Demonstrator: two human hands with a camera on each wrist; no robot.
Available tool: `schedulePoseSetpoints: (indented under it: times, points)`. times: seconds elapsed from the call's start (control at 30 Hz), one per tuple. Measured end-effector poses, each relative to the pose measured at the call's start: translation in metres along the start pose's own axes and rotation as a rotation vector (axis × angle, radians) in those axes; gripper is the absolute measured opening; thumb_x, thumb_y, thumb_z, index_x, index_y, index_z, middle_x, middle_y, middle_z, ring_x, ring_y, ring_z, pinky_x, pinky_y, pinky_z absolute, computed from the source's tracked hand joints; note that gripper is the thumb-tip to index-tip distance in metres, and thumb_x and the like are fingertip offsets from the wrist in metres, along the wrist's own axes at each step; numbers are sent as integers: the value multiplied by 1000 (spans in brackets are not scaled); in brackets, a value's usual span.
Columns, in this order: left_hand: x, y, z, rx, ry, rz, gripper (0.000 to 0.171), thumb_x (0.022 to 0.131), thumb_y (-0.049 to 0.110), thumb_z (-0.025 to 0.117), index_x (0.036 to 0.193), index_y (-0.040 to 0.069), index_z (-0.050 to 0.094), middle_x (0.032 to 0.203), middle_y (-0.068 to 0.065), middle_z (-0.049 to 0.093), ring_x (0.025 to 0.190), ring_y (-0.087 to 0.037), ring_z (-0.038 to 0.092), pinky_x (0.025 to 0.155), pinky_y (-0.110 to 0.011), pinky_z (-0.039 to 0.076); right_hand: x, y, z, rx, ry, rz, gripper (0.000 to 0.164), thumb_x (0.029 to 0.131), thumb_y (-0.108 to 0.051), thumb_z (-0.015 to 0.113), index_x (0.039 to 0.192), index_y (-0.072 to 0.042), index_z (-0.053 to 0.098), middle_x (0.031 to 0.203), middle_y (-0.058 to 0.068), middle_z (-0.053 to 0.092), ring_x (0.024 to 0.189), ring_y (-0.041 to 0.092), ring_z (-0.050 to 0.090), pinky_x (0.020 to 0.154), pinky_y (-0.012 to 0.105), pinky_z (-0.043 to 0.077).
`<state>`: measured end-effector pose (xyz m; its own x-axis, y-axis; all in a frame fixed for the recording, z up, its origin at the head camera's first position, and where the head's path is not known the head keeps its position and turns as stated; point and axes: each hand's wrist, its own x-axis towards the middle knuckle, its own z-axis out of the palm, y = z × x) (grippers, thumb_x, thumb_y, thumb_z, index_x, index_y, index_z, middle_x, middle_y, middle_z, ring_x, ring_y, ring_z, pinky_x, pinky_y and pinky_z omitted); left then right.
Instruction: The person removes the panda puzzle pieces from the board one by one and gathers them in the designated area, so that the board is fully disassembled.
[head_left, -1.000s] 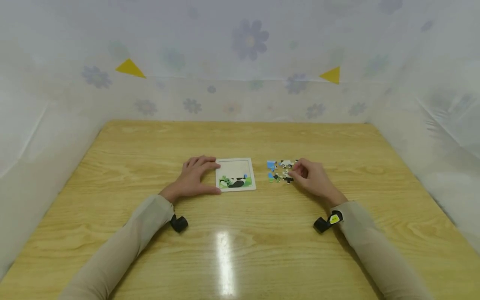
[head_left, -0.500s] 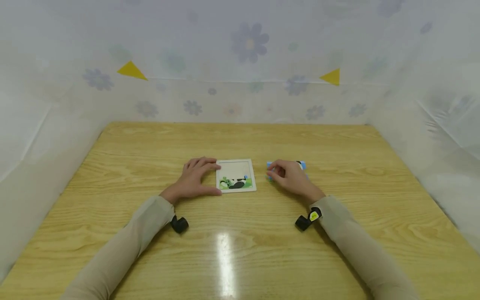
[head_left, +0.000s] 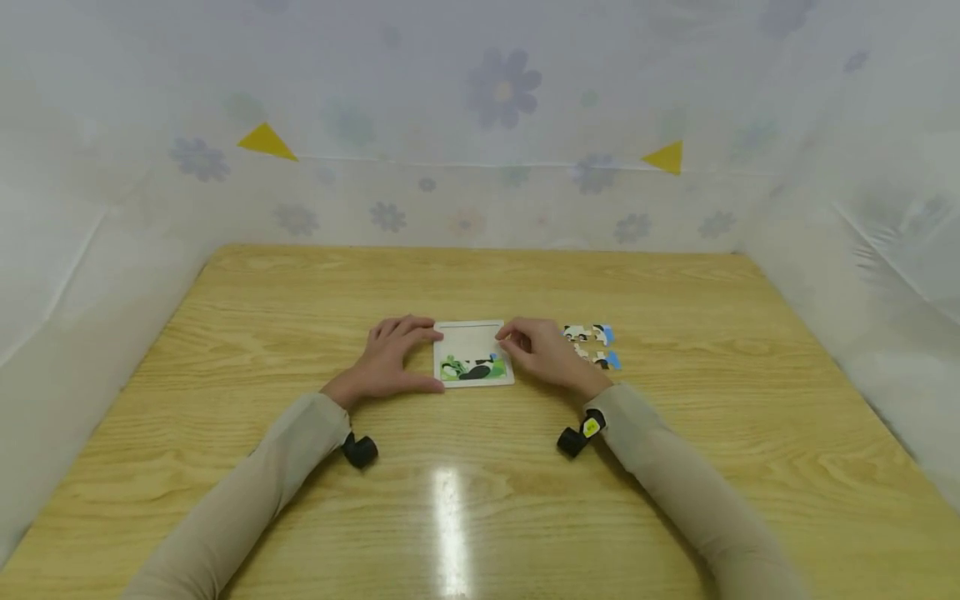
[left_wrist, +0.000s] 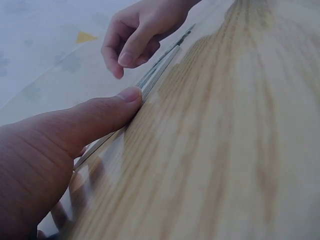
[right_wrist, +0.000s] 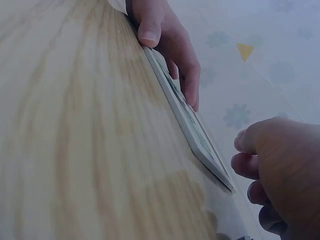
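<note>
Head view: near the middle of the desk (head_left: 337, 525), a square white-rimmed puzzle tray (head_left: 468, 340) is laid flat, its lower strip filled by printed pieces (head_left: 474, 368) in green, black and white, while its pale base is left bare above them. Along the tray's left side the left hand (head_left: 386, 357) is placed, its fingers spread and fairly straight, with the thumb set at the near left corner; in the left wrist view the thumb (left_wrist: 107, 112) is seen resting against the tray's edge. By the right rim the right hand (head_left: 551, 354) is held, its fingers curled and the thumb brought close to the index finger; whether a piece is pinched there cannot be told from any view. Just beyond that hand, on its right, loose puzzle pieces (head_left: 602, 335) are gathered in two short rows, partly hidden by the hand and printed in blue, white and black. Both forearms are covered by beige sleeves (head_left: 690, 483), and a black device (head_left: 360, 450) is worn at each wrist, the right one marked by a yellow label (head_left: 592, 427). Behind the desk a pale flowered sheet (head_left: 480, 200) is hung, on which two yellow triangles (head_left: 267, 142) are shown.
</note>
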<state>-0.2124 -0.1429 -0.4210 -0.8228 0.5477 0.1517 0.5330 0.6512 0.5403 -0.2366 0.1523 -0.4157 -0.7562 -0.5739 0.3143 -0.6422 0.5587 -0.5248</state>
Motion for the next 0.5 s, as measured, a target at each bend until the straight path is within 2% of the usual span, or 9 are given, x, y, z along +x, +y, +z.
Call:
schedulePoseSetpoints:
  times: [0.33, 0.5]
  points:
    - [0, 3, -1, 11, 7, -7, 74, 74, 52, 78, 137, 19, 53, 150, -7, 37, 132, -32, 29, 107, -58, 15, 9, -14, 11, 71, -71, -27, 13, 94, -16, 62, 101, -8, 69, 68, -5, 57, 55, 4, 46, 52, 23, 42]
    - [0, 2, -1, 12, 11, 1, 74, 75, 51, 78, 136, 18, 53, 149, -7, 38, 132, -32, 30, 106, -58, 16, 13, -20, 16, 68, -99, -42, 13, 94, -18, 63, 102, -10, 69, 68, -6, 58, 54, 3, 47, 53, 22, 42]
